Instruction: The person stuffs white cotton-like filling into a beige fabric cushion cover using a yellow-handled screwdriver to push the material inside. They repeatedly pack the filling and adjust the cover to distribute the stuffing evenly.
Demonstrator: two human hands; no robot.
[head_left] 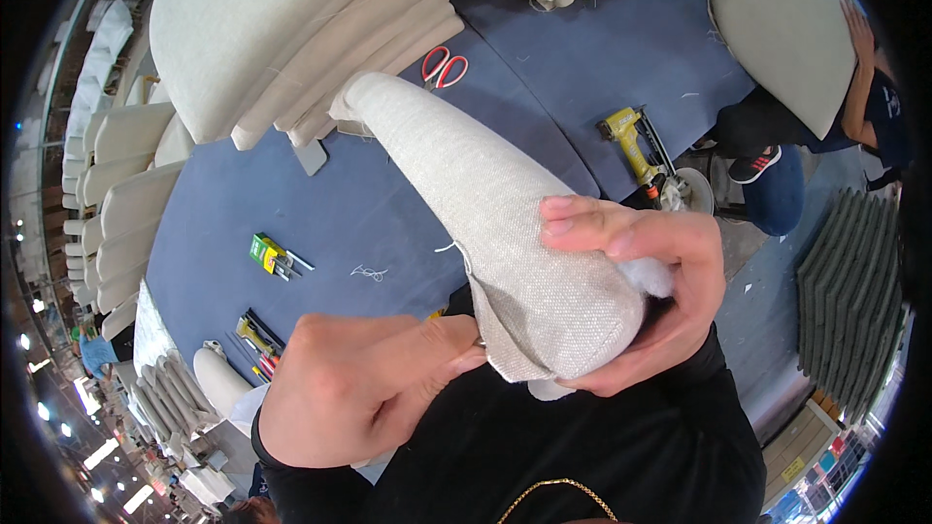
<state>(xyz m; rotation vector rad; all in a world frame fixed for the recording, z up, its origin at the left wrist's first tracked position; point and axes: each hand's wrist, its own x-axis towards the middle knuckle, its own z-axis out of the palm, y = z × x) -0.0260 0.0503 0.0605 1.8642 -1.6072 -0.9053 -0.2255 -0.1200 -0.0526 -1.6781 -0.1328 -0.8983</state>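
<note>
A long, tapering padded piece in a beige fabric cover slants across the space before me, with its narrow end resting by a stack of panels. My right hand grips its wide end, the fingers on top and the thumb below. White stuffing bulges out beside that palm. On the other side, my left hand is closed, pinching the edge of an open fabric flap between thumb and forefinger. A small metallic bit glints at that pinch, too small to name. A loose thread sticks out above the flap.
Red-handled scissors, a yellow staple gun and a green-yellow box lie on the blue-grey table. Stacked beige panels stand at the far left. At right, a co-worker's hand holds a padded panel.
</note>
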